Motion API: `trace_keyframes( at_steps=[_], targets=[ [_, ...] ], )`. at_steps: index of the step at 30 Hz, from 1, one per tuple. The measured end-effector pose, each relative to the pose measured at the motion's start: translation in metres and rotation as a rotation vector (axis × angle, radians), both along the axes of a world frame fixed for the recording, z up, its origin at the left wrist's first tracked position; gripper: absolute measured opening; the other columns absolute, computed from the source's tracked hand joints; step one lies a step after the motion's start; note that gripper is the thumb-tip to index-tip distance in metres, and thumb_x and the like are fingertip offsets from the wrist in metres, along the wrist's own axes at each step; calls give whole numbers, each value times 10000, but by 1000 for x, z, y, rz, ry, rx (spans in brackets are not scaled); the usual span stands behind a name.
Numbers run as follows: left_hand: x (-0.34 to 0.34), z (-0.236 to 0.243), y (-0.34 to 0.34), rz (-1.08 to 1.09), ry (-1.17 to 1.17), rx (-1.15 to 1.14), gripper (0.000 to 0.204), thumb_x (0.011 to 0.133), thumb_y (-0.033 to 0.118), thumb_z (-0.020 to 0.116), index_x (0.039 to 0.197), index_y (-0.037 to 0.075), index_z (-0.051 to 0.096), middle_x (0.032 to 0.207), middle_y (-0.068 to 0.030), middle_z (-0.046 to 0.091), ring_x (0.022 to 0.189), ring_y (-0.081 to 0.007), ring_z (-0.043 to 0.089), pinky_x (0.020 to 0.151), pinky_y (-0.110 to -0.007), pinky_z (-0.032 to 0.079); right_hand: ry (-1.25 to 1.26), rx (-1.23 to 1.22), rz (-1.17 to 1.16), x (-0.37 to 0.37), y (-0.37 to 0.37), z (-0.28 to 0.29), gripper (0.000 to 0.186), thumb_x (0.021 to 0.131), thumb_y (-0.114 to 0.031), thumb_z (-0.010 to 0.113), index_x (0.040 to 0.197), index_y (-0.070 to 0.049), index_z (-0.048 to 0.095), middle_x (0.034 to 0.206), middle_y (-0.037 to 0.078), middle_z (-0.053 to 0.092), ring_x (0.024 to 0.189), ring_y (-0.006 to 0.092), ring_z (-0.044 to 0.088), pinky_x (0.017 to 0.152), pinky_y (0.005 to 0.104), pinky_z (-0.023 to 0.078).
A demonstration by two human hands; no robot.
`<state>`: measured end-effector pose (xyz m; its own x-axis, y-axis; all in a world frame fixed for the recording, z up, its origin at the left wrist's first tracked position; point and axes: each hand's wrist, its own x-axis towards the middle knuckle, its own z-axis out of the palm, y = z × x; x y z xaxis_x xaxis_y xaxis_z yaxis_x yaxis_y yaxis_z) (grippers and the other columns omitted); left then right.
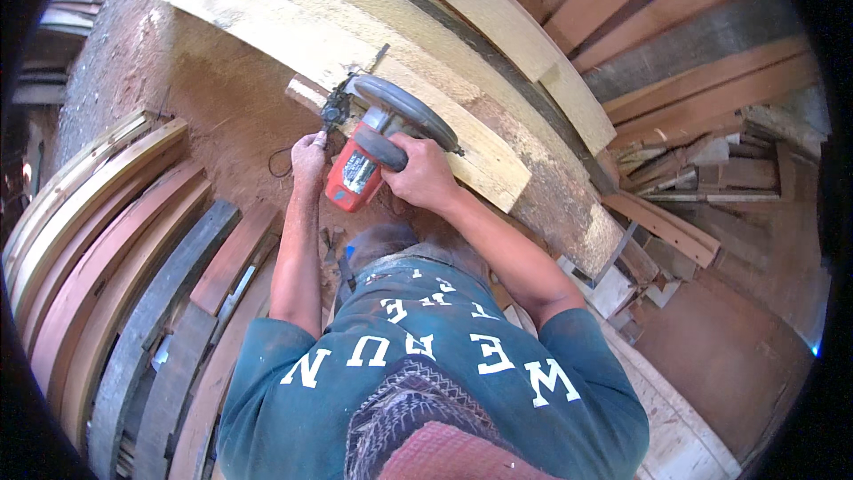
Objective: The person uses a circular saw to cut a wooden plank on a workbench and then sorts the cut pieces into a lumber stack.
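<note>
A circular saw [357, 169] with a red motor body and a grey round blade guard rests on a pale wooden board [293, 31]. The board runs slantwise from the far left toward the middle right. Wrapped round the saw's dark rear handle is my right hand [422, 173]. My left hand [309, 158] is closed at the left edge of the saw, by a dark metal fitting on its base; its fingertips are partly hidden. A thin dark loop [280, 163] hangs beside that hand. The blade cannot be made out under the guard.
Several long planks [133, 249] lie side by side at the left. More reddish boards [657, 27] are stacked at the far right. Offcuts [737, 164] are piled below them. Sawdust covers the ground [222, 89] beyond my left hand. A brown sheet [729, 364] lies at the right.
</note>
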<state>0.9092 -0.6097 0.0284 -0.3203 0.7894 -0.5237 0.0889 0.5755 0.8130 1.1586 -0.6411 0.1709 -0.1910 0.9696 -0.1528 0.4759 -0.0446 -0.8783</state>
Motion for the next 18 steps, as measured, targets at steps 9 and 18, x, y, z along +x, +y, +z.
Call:
trace_keyframes(
  at_steps=[9,18],
  targets=[
    [17,-7,3,-23,37,-1,290,1029,227,689,1080,-50,759,794,-43,704,687,-144,600,641,-343,486,-19,28,-51,15,-4,-5,252,829,-128,765,1059,-28,737,900,250,730,841,394,745,762,426,571],
    [21,1,14,-30,113,-23,306,1019,253,694,1062,-37,778,814,-70,725,734,-148,637,671,-350,496,-3,70,-50,23,11,7,276,794,-160,763,1047,-50,748,894,266,727,892,453,724,776,502,585]
  ],
)
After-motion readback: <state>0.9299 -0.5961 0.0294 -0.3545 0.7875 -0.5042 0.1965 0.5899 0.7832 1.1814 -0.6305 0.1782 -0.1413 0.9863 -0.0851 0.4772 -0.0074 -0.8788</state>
